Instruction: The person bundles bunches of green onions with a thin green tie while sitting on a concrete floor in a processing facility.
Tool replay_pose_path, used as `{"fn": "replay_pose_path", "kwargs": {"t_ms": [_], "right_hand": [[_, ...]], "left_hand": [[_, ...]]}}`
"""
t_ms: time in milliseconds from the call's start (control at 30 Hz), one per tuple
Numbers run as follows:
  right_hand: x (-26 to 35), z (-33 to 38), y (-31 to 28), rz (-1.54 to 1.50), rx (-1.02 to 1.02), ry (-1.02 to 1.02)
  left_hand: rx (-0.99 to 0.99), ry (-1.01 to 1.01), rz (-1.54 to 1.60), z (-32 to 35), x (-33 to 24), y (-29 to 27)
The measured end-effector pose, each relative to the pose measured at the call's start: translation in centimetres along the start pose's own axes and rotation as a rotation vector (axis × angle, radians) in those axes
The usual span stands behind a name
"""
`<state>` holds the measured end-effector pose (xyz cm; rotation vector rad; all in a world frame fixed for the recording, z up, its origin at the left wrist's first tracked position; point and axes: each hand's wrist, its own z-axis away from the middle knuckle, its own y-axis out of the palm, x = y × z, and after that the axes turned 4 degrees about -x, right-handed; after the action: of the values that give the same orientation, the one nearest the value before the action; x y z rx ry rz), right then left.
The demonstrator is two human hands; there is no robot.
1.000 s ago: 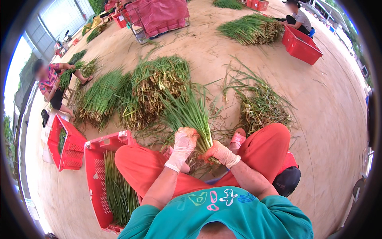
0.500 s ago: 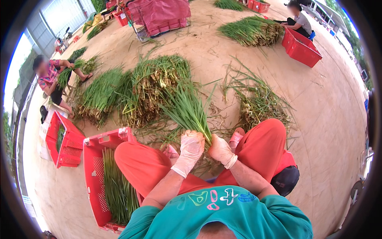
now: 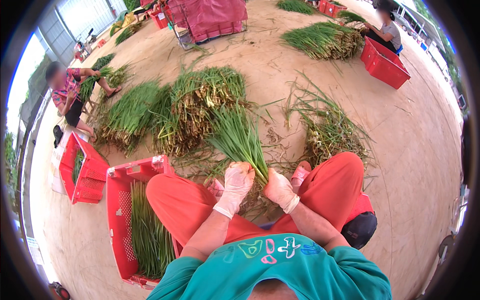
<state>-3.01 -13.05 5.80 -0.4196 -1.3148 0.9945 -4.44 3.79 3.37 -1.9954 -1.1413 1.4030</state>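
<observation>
Well off to the left of both hands, a co-worker (image 3: pixel 64 95) sits with a handful of green stalks. Nearer, on the same side, a red crate (image 3: pixel 91 184) lies tipped, some green inside. Closer again, just past the left knee, a larger red crate (image 3: pixel 118 225) holds long green leaves (image 3: pixel 150 240) laid lengthwise.

Beyond the hands to the left, two piles on the floor: a low spread of greens (image 3: pixel 131 112), and beside it a taller stack (image 3: pixel 207 102), pale root ends facing the wearer. Farther out past the stack, a cart draped in maroon cloth (image 3: pixel 212 22).

Left hand (image 3: pixel 236 184), in a pale glove: fingers curled in at the left side of the bunch (image 3: pixel 242 142); cannot tell whether stalks lie inside them. Bunch slants between the hands, leaf tips fanned away and leftward, stalk ends toward the wearer. Right hand (image 3: pixel 279 189), gloved likewise, grips its lower end.

Ahead and right of the right hand, a loose tangled heap (image 3: pixel 330 135) of leaves and stalks, nearly at the right knee. Behind that hand, by the hip, a dark rounded object (image 3: pixel 360 230). Far out beyond, rightward, another red crate (image 3: pixel 382 70) before a second seated person (image 3: pixel 393 36).
</observation>
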Motion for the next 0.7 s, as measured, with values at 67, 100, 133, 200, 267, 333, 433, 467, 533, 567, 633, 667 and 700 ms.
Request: {"fn": "replay_pose_path", "kwargs": {"t_ms": [67,100,133,200,267,333,433,467,533,567,633,667,700], "right_hand": [[0.1,0.3,-0.3,-0.003,0.008,-0.008],[-0.5,0.2,-0.2,0.003,0.004,-0.006],[-0.9,-0.1,0.0,0.006,0.002,-0.012],[-1.2,-0.2,0.1,0.01,0.004,-0.035],[-1.4,0.0,-0.4,0.007,-0.005,-0.041],[-1.6,-0.1,-0.3,0.026,0.004,-0.038],[-1.7,0.1,-0.2,0.039,-0.012,-0.065],[-1.6,0.2,-0.1,0.038,-0.023,-0.081],[-1.1,0.5,-0.6,0.02,-0.029,-0.106],[-0.6,0.8,-1.1,-0.001,-0.024,-0.113],[-0.8,0.8,-1.4,-0.031,-0.03,-0.11],[-1.5,0.4,-1.0,-0.04,-0.036,-0.108],[-2.4,0.0,-0.4,-0.051,-0.039,-0.103]], "left_hand": [[-0.025,-0.081,0.005,0.5,0.9,0.7],[-0.052,-0.116,0.018,0.0,1.0,0.7],[-0.05,-0.218,-0.096,-0.5,2.3,0.7],[-0.28,-0.303,-0.084,-0.9,6.4,-0.1],[-0.318,-0.429,-0.076,-2.3,8.5,-2.3],[-0.296,-0.424,0.073,-3.2,8.3,-3.5],[-0.105,-0.355,0.112,-4.3,4.8,-3.1],[0.019,-0.342,-0.007,-4.2,4.7,-2.4],[0.21,-0.372,-0.157,-3.8,6.0,-0.9],[0.151,-0.435,-0.058,-3.5,7.3,-0.4],[0.047,-0.543,0.147,-3.4,9.2,0.3],[-0.124,-0.445,0.022,-3.4,10.0,0.1],[-0.291,-0.346,-0.104,-3.4,10.6,-0.5]]}}
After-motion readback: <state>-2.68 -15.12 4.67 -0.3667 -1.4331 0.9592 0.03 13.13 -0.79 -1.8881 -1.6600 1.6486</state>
